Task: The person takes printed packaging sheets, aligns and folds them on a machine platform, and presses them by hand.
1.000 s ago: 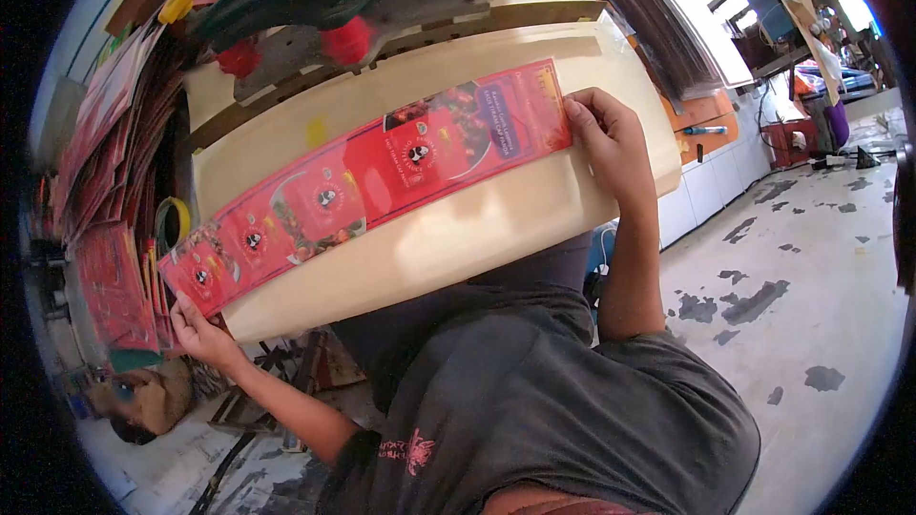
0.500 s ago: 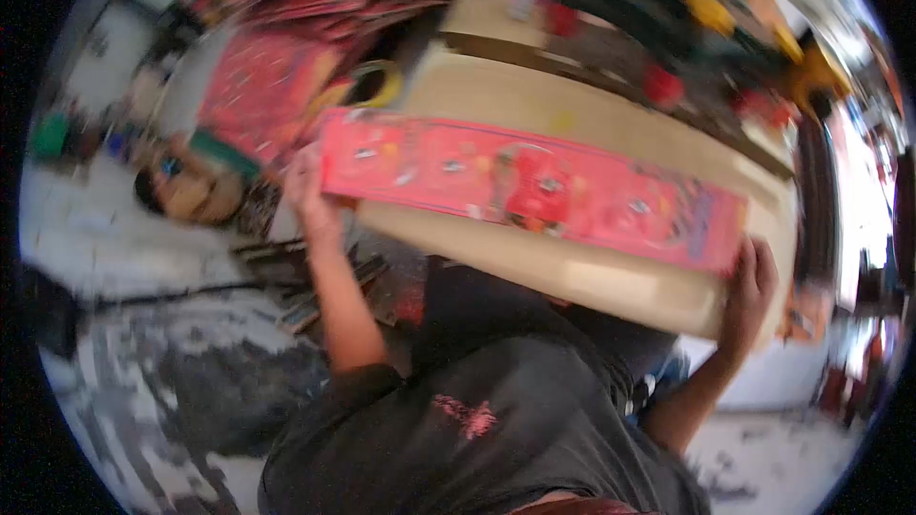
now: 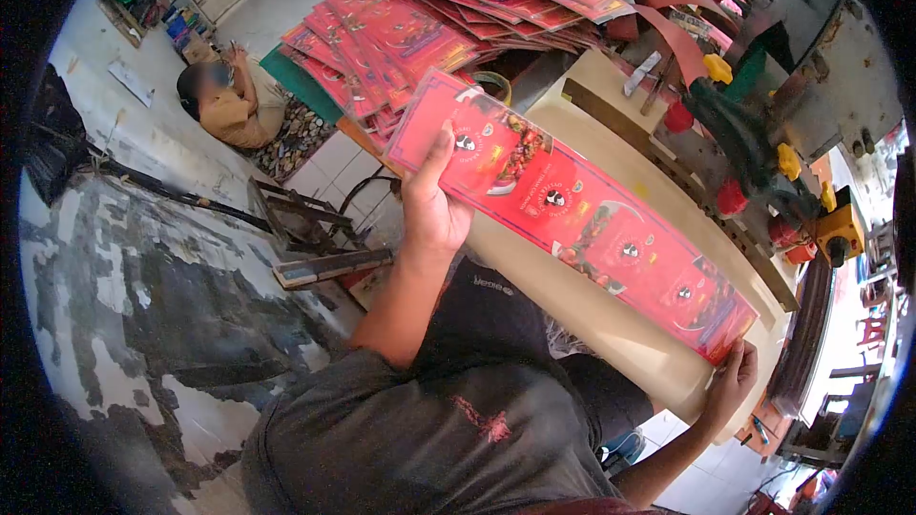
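The left hand (image 3: 436,205) pinches the red strip (image 3: 563,210) near its ten o'clock end, thumb on top; the right hand (image 3: 733,377) nips its four o'clock corner in closed fingertips, over the cream board (image 3: 572,315). That small corner grip could slip, creasing it.

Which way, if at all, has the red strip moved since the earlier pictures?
Yes: in view, the red strip reaches further left past the yellow ring, toward the stacked sheets.
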